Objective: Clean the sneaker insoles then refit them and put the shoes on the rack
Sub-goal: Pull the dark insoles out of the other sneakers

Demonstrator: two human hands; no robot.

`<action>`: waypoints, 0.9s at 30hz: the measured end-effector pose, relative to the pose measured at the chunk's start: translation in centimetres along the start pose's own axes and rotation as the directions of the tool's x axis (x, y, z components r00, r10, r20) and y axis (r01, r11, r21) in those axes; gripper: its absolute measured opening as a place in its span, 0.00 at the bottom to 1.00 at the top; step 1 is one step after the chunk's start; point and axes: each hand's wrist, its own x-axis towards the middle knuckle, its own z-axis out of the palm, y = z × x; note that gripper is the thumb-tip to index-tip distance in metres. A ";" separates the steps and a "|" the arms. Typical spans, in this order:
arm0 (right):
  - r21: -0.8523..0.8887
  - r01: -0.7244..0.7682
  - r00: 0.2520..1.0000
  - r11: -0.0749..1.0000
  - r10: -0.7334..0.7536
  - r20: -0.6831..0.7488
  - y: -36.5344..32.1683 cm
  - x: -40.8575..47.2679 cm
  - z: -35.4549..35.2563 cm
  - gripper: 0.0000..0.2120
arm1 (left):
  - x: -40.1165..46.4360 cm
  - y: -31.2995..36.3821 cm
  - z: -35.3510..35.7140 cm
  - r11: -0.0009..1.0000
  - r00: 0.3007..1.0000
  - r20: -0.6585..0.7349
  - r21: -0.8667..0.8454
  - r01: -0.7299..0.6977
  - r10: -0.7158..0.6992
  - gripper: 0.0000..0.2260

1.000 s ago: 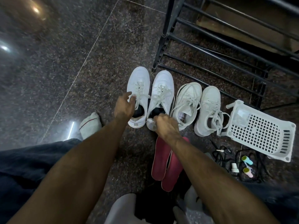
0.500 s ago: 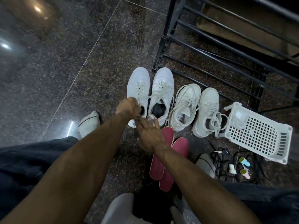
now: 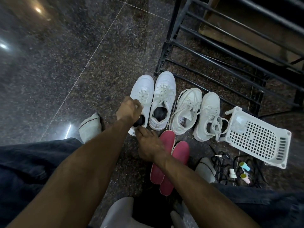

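The leftmost sneaker (image 3: 141, 96) stands on the floor in a row of four. The left hand (image 3: 129, 109) stays curled on its collar, while the right hand (image 3: 148, 143) has come off the next sneaker (image 3: 162, 99), its straight fingers now touching the first one's heel. Two pink insoles (image 3: 166, 163) lie just behind. Speckled polished granite floor (image 3: 65, 63); black tubular rack (image 3: 222, 46); white perforated plastic basket (image 3: 256, 137).

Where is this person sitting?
Probably on the floor of a home's shoe corner: polished stone floor, a black metal shoe rack, and white sneakers lined up before it.
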 end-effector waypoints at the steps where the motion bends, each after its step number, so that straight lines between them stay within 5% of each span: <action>1: 0.004 -0.005 1.000 1.000 0.005 0.015 0.1 -0.1 0.1 0.38 | 0.0 0.4 0.0 1.000 0.999 -0.035 -0.010 0.013 -0.014 0.11; 3: 0.018 -0.015 0.999 1.000 0.014 0.036 0.3 -0.2 0.2 0.39 | 0.3 1.6 -0.5 0.994 0.994 -0.104 -0.108 0.014 -0.026 0.09; 5: 0.039 -0.021 0.999 0.999 0.019 0.044 0.5 -0.1 0.3 0.40 | 0.7 3.2 -1.9 0.920 0.982 -0.190 -0.387 -0.058 -0.018 0.09; 8: 0.057 -0.020 1.000 0.998 0.018 0.026 0.4 0.1 0.5 0.40 | 1.9 6.3 -6.1 0.566 0.974 -0.218 -0.812 -0.145 -0.062 0.09; 11: 0.066 -0.024 0.999 0.998 0.023 0.026 0.3 0.0 0.5 0.41 | 3.1 9.5 -11.0 0.390 0.949 -0.315 -0.876 -0.285 -0.015 0.08; 15: 0.083 -0.030 0.999 0.996 0.027 0.040 0.3 0.1 0.2 0.42 | 4.5 11.0 -14.5 0.273 0.921 -0.387 -0.891 -0.362 -0.043 0.08; 17: 0.088 -0.034 0.998 0.996 0.030 0.053 0.3 0.1 0.1 0.42 | 5.5 9.9 -13.5 0.376 0.916 -0.395 -0.861 -0.342 -0.074 0.06; 19: 0.092 -0.036 0.997 0.995 0.030 0.065 0.4 0.0 0.0 0.42 | 6.0 7.3 -10.5 0.657 0.937 -0.345 -0.720 -0.224 -0.058 0.07; 22: 0.091 -0.036 0.996 0.995 0.029 0.080 0.4 0.0 -0.1 0.40 | 4.5 2.4 -4.6 0.950 0.999 0.031 -0.309 0.033 -0.025 0.12; 24: 0.081 -0.031 0.997 0.996 0.026 0.067 0.4 0.2 0.0 0.40 | 2.0 0.2 -1.1 0.987 0.981 0.188 -0.138 0.078 -0.051 0.11; 27: 0.065 -0.024 0.999 0.998 0.022 0.040 0.6 0.4 0.2 0.40 | -0.3 -0.6 0.8 0.980 0.998 0.032 -0.189 0.056 -0.050 0.12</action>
